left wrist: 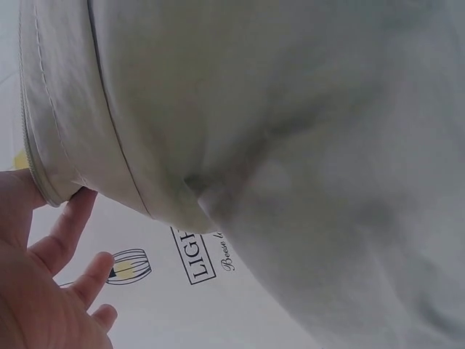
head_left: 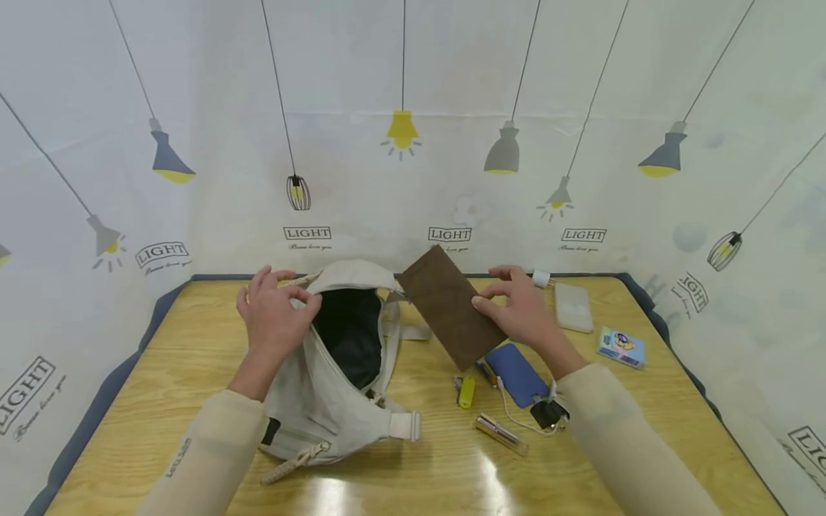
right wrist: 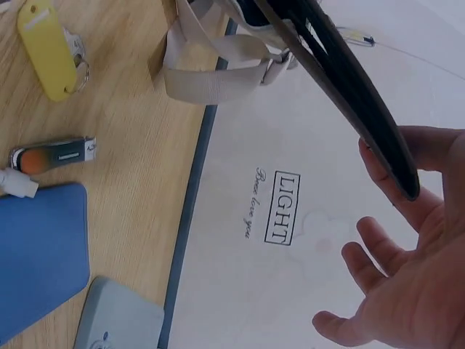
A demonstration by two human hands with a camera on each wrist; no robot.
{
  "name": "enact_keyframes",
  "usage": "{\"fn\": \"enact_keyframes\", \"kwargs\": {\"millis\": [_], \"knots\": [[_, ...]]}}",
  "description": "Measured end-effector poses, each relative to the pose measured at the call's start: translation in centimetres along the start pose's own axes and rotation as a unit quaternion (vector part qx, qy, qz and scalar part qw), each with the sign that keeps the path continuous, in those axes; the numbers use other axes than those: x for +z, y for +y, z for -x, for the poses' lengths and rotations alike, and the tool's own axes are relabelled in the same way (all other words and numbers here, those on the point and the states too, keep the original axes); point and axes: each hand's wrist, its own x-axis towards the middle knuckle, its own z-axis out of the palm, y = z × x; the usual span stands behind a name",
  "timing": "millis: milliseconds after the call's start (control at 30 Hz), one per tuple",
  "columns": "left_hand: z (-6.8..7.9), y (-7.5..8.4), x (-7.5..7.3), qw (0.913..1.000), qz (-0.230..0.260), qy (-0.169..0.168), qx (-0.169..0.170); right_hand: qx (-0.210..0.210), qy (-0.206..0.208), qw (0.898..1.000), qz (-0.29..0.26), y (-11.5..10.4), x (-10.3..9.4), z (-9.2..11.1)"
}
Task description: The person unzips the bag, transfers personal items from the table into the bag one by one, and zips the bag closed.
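Left hand (head_left: 276,315) pinches a bag (head_left: 351,426), right hand (head_left: 524,307) a wallet (head_left: 447,308) whose parted layers only the right wrist shows.

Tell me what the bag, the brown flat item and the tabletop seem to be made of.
Pale bag: matte fabric, perhaps nylon or cotton, judging by soft creases and stitched seams.
Brown flat item: possibly leather or imitation leather, with a dull, even face and straight edges.
Tabletop: wood or wood-look laminate, fairly glossy; grain lines and bright reflections show.
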Motion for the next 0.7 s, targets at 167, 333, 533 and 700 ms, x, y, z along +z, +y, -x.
{"fn": "enact_keyframes", "kwargs": {"millis": [167, 333, 533, 700], "knots": [[0.0, 0.0, 0.0, 1.0000, 0.001, 0.004, -0.003, -0.038, -0.020, 0.999, 0.003, -0.7, 0.9, 0.3], [0.1, 0.2, -0.1, 1.0000, 0.002, 0.005, -0.005, -0.064, -0.041, 0.997, 0.014, -1.3, 2.0, 0.5], [0.2, 0.8, -0.2, 0.9999, -0.004, 0.015, -0.005, -0.065, -0.068, 0.995, 0.010, -2.6, 3.9, 0.4], [0.3, 1.6, -0.2, 0.9997, -0.006, 0.022, 0.007, -0.022, -0.072, 0.997, 0.001, -3.8, 5.6, 0.2]]}}
